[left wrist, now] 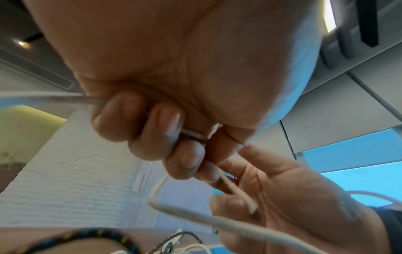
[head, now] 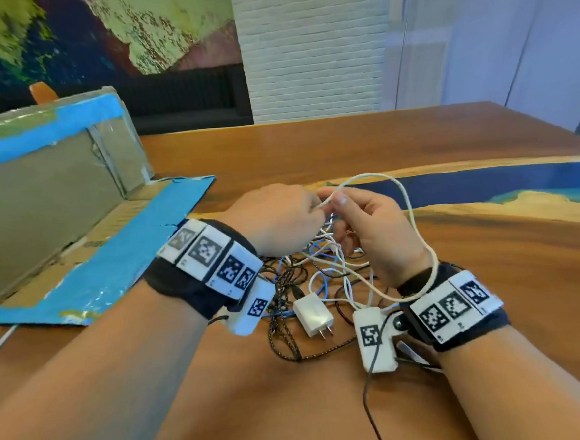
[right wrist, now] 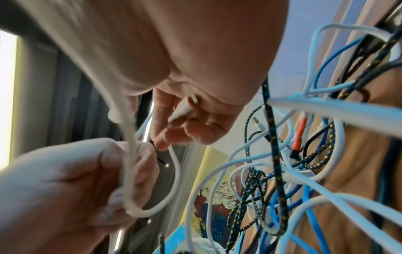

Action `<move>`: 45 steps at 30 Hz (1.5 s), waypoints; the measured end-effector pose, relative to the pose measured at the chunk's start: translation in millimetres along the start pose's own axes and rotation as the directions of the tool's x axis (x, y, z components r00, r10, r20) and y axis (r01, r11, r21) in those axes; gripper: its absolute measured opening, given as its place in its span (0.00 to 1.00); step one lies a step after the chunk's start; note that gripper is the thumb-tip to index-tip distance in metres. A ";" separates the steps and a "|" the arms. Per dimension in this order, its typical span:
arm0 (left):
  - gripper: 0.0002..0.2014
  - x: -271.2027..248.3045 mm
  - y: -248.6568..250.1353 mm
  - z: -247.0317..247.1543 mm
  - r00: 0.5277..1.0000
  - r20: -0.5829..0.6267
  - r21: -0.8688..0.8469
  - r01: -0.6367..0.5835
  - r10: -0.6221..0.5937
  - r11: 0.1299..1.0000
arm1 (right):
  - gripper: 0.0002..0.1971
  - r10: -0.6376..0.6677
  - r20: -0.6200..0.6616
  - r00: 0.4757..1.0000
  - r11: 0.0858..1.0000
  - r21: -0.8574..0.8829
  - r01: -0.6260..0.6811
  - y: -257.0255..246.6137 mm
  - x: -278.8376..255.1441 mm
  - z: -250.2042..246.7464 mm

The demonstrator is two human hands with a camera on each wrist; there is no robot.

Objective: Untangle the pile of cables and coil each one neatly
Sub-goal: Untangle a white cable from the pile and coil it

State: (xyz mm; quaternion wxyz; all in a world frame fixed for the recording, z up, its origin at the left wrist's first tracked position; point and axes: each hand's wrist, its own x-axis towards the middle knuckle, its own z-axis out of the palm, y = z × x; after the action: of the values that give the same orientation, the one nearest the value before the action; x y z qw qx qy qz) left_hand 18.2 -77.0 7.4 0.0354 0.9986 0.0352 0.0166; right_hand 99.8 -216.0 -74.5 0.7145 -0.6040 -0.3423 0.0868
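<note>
Above the tangled cable pile (head: 319, 269) my two hands meet. My left hand (head: 313, 211) has its fingers curled round a white braided cable (head: 407, 198); the curled fingers (left wrist: 152, 130) show in the left wrist view. My right hand (head: 335, 204) pinches the same cable between thumb and forefinger, close to its white end piece (right wrist: 181, 111). From the hands the cable arcs up and right, then drops round my right wrist back into the pile. Blue, white and dark braided cables (right wrist: 282, 154) hang tangled under my right hand.
A white wall charger (head: 314, 316) lies at the pile's near edge on the wooden table (head: 491, 274). An opened cardboard box with blue tape (head: 57, 201) stands to the left. A thin dark wire (head: 370, 403) runs toward me.
</note>
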 end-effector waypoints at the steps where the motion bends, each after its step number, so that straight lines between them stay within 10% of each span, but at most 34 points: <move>1: 0.19 0.1 -2.1 2.8 1.000 0.021 -0.032 -0.003 0.004 0.999 | 0.14 -0.001 -0.055 0.999 1.000 0.006 0.001 0.4 0.8 -1.3; 8: 0.15 -12.0 -55.6 11.4 0.987 -0.043 -0.355 0.128 -0.153 0.926 | 0.14 0.084 -0.267 0.960 0.964 0.264 -0.010 -17.9 7.5 -31.7; 15: 0.08 -21.8 -57.4 -12.5 0.956 -0.162 -0.388 0.167 -0.246 0.906 | 0.16 0.089 -0.248 0.965 0.962 -0.231 -0.148 -26.4 8.7 -43.5; 21: 0.11 -11.4 -20.4 -22.7 0.964 -0.259 -0.178 0.013 -0.059 0.984 | 0.21 -0.022 -0.231 0.973 0.733 -0.665 -0.141 -17.4 13.0 -46.9; 27: 0.12 -0.5 -22.2 -14.0 0.975 -0.221 -0.105 0.012 -0.035 0.994 | 0.23 0.141 -0.215 0.966 0.720 -0.648 -0.249 -17.9 11.7 -45.0; 32: 0.11 -1.5 -27.7 -4.2 0.979 -0.199 -0.149 0.011 -0.041 0.989 | 0.28 -0.078 -0.011 0.997 0.825 -0.562 0.058 -32.8 -0.6 -21.4; 35: 0.12 -2.3 -21.0 -2.5 0.974 -0.224 -0.235 -0.084 0.030 0.968 | 0.13 -0.097 0.095 0.991 0.817 -0.561 0.134 -27.4 -5.5 -5.1; 41: 0.23 -22.5 -75.5 8.9 0.995 -0.042 -0.471 0.056 -0.085 0.880 | 0.11 -0.257 -0.268 0.929 0.905 -0.404 0.134 -39.4 1.1 -40.3; 45: 0.21 -36.2 -107.2 20.9 0.959 -0.144 -0.830 0.017 -0.244 0.557 | 0.13 -0.165 -0.335 0.928 0.904 -0.428 0.007 -37.2 6.5 -57.4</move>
State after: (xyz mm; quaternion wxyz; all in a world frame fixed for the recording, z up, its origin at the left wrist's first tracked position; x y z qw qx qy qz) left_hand -24.5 25.6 -22.3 0.4917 0.8517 0.1019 0.1499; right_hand 128.0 -268.1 -39.7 0.6220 -0.7326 -0.2416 -0.1340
